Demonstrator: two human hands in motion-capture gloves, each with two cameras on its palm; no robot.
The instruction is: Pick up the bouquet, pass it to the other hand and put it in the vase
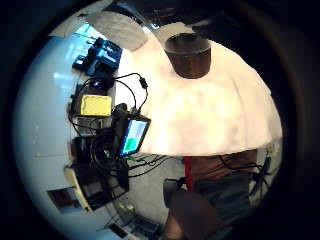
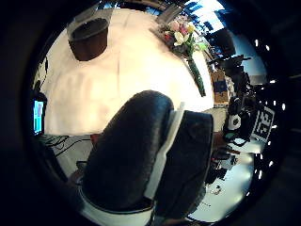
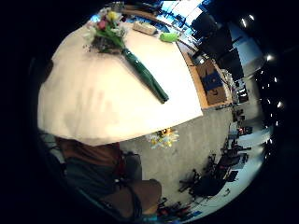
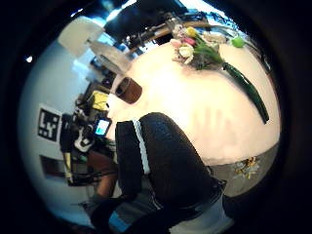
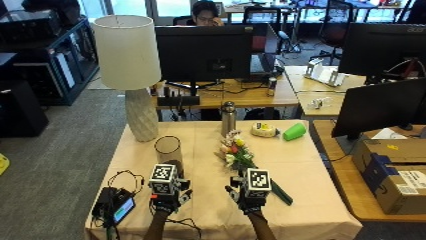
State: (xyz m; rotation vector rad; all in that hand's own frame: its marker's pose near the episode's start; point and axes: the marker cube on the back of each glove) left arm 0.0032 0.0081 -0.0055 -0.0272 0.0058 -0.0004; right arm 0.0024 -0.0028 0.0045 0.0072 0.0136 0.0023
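Right of the clear glass cylinder vase [image 5: 168, 148], the bouquet of pink, white and yellow flowers with green-wrapped stems [image 5: 241, 159] lay flat on the cloth-covered counter [image 5: 313, 200], blooms away from the person, long axis slanting toward the right hand [image 5: 249, 194], which was nearer. Both it and the left hand [image 5: 165, 192] hovered empty; I could not tell their fingers.

The outside view looks down from behind the person onto the whole table [image 5: 200, 150], facing its far edge. The four palm cameras hang above the near edge. Both left palm views face the vase [image 1: 189, 56] toward the left edge; both right ones face the bouquet [image 3: 122, 48]. The thumb-side views share vase and bouquet, each partly blocked by a gloved thumb [image 2: 141, 155].
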